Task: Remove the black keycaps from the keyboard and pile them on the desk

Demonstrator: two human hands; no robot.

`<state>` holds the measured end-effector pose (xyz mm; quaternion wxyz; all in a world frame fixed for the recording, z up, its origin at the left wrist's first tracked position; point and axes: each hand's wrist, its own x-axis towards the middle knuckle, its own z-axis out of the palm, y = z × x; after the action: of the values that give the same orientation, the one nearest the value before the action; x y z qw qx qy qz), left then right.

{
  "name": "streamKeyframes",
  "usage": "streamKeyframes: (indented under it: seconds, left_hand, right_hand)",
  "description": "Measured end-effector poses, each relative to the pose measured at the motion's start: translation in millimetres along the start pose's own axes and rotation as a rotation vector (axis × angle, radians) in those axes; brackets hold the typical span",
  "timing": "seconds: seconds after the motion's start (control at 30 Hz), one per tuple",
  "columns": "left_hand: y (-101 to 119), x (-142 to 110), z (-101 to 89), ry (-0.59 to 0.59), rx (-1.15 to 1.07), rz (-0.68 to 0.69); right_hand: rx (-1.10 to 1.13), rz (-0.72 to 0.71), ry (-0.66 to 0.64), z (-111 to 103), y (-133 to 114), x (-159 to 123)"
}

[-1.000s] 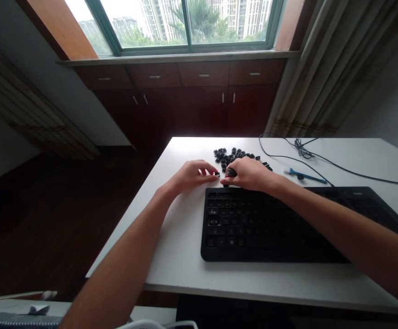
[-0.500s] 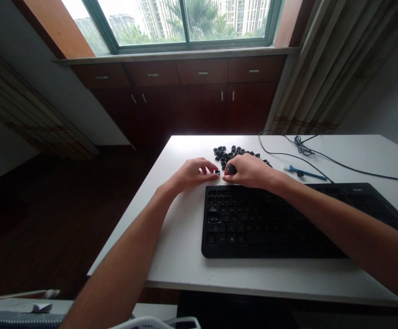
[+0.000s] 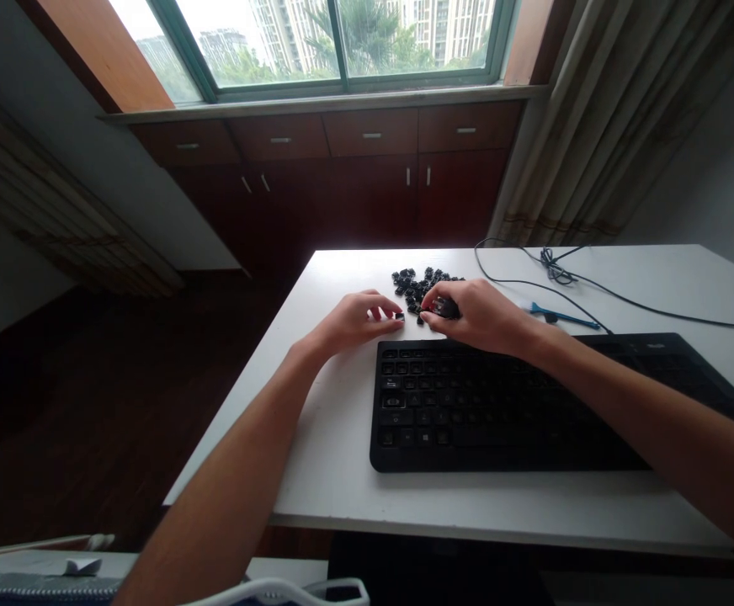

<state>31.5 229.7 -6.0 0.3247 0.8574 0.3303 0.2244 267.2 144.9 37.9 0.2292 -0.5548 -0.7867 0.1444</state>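
My left hand (image 3: 359, 318) rests at the table's far left part, thumb and fingers closed on a small black keycap (image 3: 399, 316). Just right of it, my right hand (image 3: 477, 311) curls at the near side of a pile of black keycaps (image 3: 412, 286), covering part of it. Its thumb and fingertips come close together; dark pieces show in the gap between them, but what they grip is unclear. A loose keycap (image 3: 420, 320) lies just left of the right fingertips. Below both hands sits a black keyboard (image 3: 461, 459), many of its keys showing as bare sockets, partly under my right forearm.
A blue tool (image 3: 566, 316) lies right of my right hand, with a small dark piece (image 3: 550, 318) beside it. A black cable (image 3: 657, 316) loops across the back right of the white table (image 3: 322, 497). Cabinets (image 3: 367, 194) stand beyond, under a window.
My right hand has shifted slightly right, away from the left fingertips. A loose keycap now shows beside its fingertips. My left hand has stayed nearly still, holding its keycap.
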Motion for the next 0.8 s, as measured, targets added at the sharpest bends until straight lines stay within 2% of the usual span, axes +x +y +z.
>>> streamKeyframes:
  seconds: [0.6,0.8]
  left_hand:
    - [0,0,0.0,-0.013,0.019,0.021]
    - [-4,1,3.5,-0.003,0.007,0.044]
  right_hand:
    - [0.002,-0.099,-0.066,7,13,4]
    - [0.106,-0.103,-0.100,9,14,6]
